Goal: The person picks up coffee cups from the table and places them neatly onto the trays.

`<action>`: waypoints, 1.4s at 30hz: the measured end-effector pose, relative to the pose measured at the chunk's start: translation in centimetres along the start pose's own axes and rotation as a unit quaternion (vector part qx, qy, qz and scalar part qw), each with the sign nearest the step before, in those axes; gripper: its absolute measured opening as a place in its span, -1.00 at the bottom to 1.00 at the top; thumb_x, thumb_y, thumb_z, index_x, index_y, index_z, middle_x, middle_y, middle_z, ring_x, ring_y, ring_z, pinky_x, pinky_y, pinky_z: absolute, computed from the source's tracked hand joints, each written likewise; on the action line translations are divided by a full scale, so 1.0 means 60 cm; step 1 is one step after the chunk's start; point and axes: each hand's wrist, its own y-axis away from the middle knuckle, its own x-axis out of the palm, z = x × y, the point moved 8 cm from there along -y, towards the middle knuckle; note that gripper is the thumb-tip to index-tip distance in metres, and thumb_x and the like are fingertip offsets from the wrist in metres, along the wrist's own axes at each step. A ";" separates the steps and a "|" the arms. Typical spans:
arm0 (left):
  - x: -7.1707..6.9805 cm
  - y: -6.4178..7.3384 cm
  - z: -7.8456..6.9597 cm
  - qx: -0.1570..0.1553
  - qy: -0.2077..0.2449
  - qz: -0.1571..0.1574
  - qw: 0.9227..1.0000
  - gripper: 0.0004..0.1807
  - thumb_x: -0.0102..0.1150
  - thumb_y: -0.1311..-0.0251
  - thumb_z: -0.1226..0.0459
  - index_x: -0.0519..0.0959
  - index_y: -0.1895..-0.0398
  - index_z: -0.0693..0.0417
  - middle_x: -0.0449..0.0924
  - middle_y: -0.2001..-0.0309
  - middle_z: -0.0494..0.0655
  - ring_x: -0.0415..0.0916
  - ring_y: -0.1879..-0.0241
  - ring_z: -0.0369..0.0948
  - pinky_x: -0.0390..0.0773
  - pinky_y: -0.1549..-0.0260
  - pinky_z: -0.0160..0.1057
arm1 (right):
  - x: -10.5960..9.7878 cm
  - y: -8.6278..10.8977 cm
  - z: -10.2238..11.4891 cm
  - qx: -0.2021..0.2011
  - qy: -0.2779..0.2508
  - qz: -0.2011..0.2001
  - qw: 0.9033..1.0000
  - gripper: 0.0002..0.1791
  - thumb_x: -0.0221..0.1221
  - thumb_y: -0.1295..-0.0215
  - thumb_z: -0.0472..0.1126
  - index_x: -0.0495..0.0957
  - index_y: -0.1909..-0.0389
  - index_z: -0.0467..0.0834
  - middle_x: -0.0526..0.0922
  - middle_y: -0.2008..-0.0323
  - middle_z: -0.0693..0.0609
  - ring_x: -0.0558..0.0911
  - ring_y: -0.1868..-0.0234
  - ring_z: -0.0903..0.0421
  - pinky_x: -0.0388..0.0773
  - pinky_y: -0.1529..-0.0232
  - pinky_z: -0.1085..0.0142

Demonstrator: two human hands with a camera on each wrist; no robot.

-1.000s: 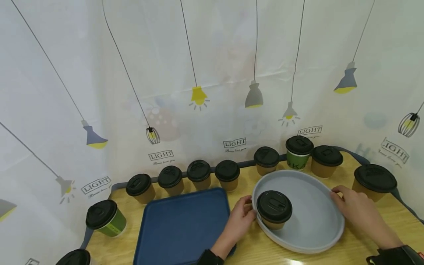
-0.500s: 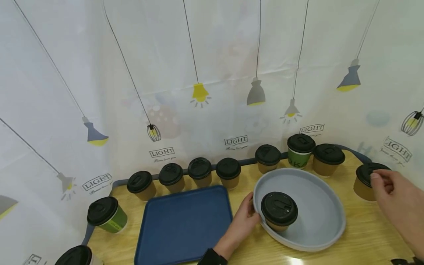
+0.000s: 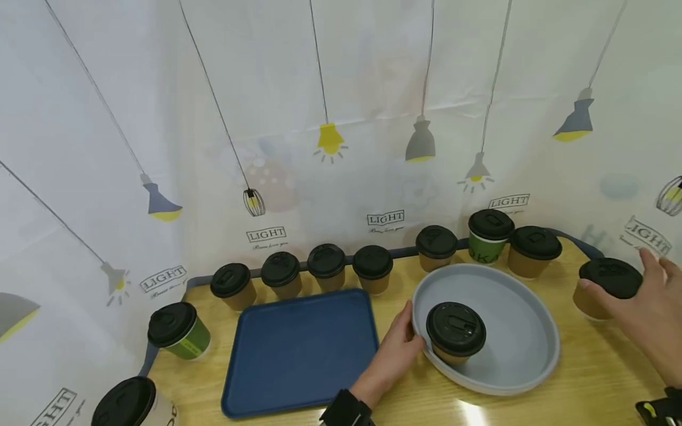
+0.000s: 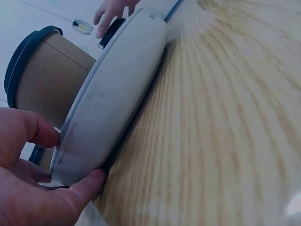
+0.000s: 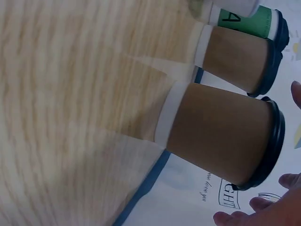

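My left hand [image 3: 394, 349] grips the left rim of a round grey plate [image 3: 519, 331]; in the left wrist view its fingers and thumb pinch the raised edge [image 4: 110, 99]. A brown paper coffee cup [image 3: 455, 331] with a black lid stands upright on the left part of that plate. My right hand [image 3: 644, 313] is spread around another black-lidded brown coffee cup [image 3: 610, 281] on the table's right side. In the right wrist view, the fingertips are apart from this cup [image 5: 218, 134], near its lid.
A blue rectangular tray [image 3: 301, 355] lies left of the plate. Several lidded cups line the table's back edge, including a green cup [image 3: 486, 239]. Another green cup [image 3: 183, 337] and a white cup [image 3: 130, 405] stand at the left. A printed curtain [image 3: 341, 183] hangs behind.
My right hand has left the plate's right rim and moved right to the far-right cup, its fingers spreading there. My left hand has stayed on the plate. The head view has shifted slightly.
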 end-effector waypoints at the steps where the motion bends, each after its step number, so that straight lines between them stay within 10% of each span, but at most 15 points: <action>1: -0.001 0.000 0.000 0.000 -0.001 -0.001 1.000 -0.11 0.04 -0.36 0.40 -0.13 -0.69 0.13 -0.10 -0.64 0.12 -0.02 -0.58 -0.01 0.24 -0.40 -0.13 | 0.004 -0.003 -0.002 0.004 0.001 0.005 1.000 0.33 0.09 -0.27 0.53 -0.35 -0.66 -0.22 -0.39 -0.59 -0.45 -0.31 -0.57 -0.48 -0.17 -0.36 -0.55; 13: -0.009 0.006 0.000 -0.016 -0.011 -0.017 1.000 -0.12 0.08 -0.36 0.37 -0.06 -0.69 0.08 -0.03 -0.63 0.06 0.06 -0.56 -0.03 0.30 -0.30 -0.25 | 0.041 -0.009 -0.005 -0.024 -0.041 0.022 0.999 0.25 0.05 -0.37 0.43 -0.41 -0.65 -0.25 -0.38 -0.58 -0.47 -0.31 -0.56 -0.50 -0.19 -0.41 -0.49; 21: -0.009 0.007 0.003 -0.007 -0.020 -0.020 1.000 -0.14 0.06 -0.37 0.37 -0.06 -0.68 0.10 -0.03 -0.63 0.07 0.08 -0.55 -0.02 0.30 -0.30 -0.28 | 0.047 -0.013 -0.017 -0.004 0.028 0.035 0.999 0.45 0.03 -0.12 0.68 -0.35 -0.66 -0.24 -0.26 -0.48 -0.67 -0.17 -0.50 -0.61 -0.03 -0.35 -0.53; 33: -0.007 0.004 0.004 -0.004 -0.042 -0.022 0.999 -0.14 0.07 -0.36 0.34 -0.03 -0.68 0.10 0.00 -0.62 0.04 0.05 -0.56 -0.06 0.24 -0.38 -0.24 | 0.046 -0.019 -0.026 0.009 0.043 0.042 0.998 0.13 0.27 -0.37 0.09 -0.23 -0.65 -0.27 -0.16 -0.43 -0.71 -0.03 -0.42 -0.66 0.14 -0.23 -0.54; 42: -0.009 0.004 0.004 -0.006 -0.051 -0.020 0.998 -0.16 0.05 -0.39 0.31 -0.03 -0.69 0.08 0.01 -0.63 0.03 0.07 -0.56 -0.04 0.25 -0.39 -0.21 | 0.020 -0.001 0.010 -0.049 0.018 0.002 0.999 0.15 0.16 -0.37 0.34 -0.14 -0.64 -0.27 -0.07 -0.43 -0.67 0.01 -0.43 -0.62 0.12 -0.22 -0.56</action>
